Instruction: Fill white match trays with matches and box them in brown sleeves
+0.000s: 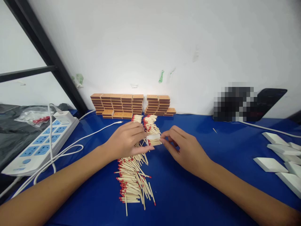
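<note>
A small white matchbox tray (153, 137) with several red-tipped matches (155, 142) in it is held above the blue table. My left hand (128, 139) grips its left end between thumb and fingers. At the right end, my right hand (180, 147) is closed in a pinch of thumb and forefinger; whether matches are also between those fingertips cannot be made out. A long pile of loose matches (131, 182) lies below and left of the tray, most heads pointing left. More matches (150, 124) lie just behind the tray, partly hidden by my left hand.
Stacked orange-brown matchboxes (117, 102) stand against the wall, with a second stack (157, 105) to their right. A white power strip (42, 144) and cables (70, 147) occupy the left. White diamond-shaped blocks (270, 164) lie at right, a dark phone-like slab (270, 103) behind them.
</note>
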